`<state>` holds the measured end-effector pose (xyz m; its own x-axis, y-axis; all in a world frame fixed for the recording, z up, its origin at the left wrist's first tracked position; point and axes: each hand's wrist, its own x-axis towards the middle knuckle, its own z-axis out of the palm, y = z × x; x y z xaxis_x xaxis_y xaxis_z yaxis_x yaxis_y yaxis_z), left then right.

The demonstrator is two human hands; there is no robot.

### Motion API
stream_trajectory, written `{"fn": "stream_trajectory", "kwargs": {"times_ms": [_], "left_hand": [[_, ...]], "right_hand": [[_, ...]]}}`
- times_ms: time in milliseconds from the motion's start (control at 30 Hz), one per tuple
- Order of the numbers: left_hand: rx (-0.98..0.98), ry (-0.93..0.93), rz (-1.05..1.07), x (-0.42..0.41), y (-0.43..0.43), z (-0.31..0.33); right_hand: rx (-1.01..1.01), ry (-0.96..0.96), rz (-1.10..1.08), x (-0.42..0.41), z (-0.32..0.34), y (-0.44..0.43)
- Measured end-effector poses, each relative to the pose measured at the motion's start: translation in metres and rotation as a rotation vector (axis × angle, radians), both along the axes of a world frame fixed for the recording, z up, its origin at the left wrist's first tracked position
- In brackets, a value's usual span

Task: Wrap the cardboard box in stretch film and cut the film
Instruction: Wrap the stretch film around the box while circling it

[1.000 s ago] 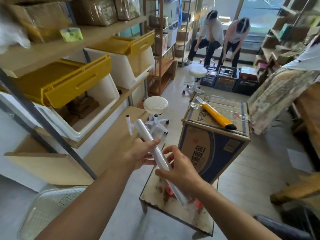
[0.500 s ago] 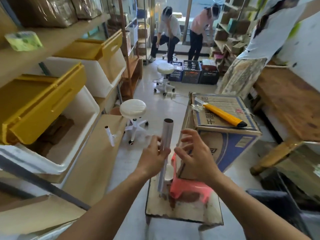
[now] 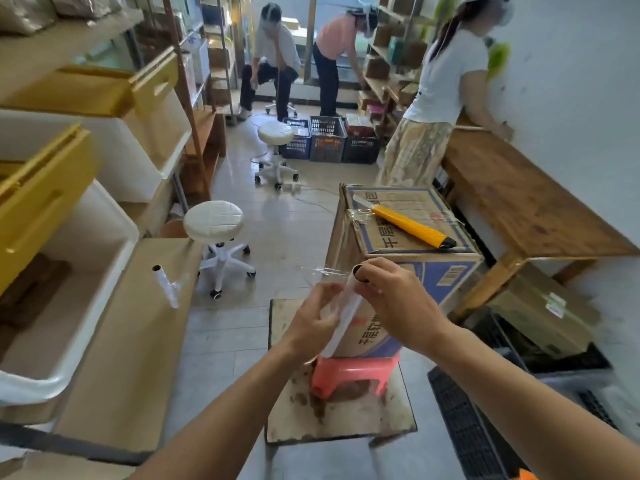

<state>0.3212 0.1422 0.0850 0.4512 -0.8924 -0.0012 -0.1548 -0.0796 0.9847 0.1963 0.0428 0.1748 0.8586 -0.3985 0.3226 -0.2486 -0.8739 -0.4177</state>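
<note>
A taped box (image 3: 398,271) sits on a pink stool (image 3: 353,372) just beyond the hands, a yellow knife (image 3: 410,223) lying loose on its top. The right hand (image 3: 398,299) grips the upper end of the film roll (image 3: 341,317); the left hand (image 3: 311,323) pinches the film edge (image 3: 320,270) at the roll's left side. The roll's long axis tilts, its open end up and away toward the box, its lower end back toward the wrists. Likely risks: thin film clinging to itself or tearing when pulled, and wrapping knocking the knife off.
</note>
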Motion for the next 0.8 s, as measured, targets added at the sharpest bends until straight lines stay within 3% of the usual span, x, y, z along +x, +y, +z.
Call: {"fn": "stream_trajectory", "kwargs": {"times_ms": [133, 467, 700, 800], "left_hand": [[-0.042, 0.261, -0.07, 0.012, -0.021, 0.019], [-0.071, 0.397, 0.109, 0.023, -0.093, 0.022], [0.009, 0.696, 0.05, 0.027, -0.13, 0.031], [0.042, 0.685, 0.11, 0.028, -0.137, 0.045]], "right_hand": [[-0.016, 0.023, -0.006, -0.01, -0.001, -0.012], [-0.215, 0.123, -0.088, -0.013, -0.006, -0.018], [-0.19, 0.172, -0.117, -0.007, -0.008, -0.018], [-0.175, 0.181, -0.126, -0.004, -0.008, -0.013]]}}
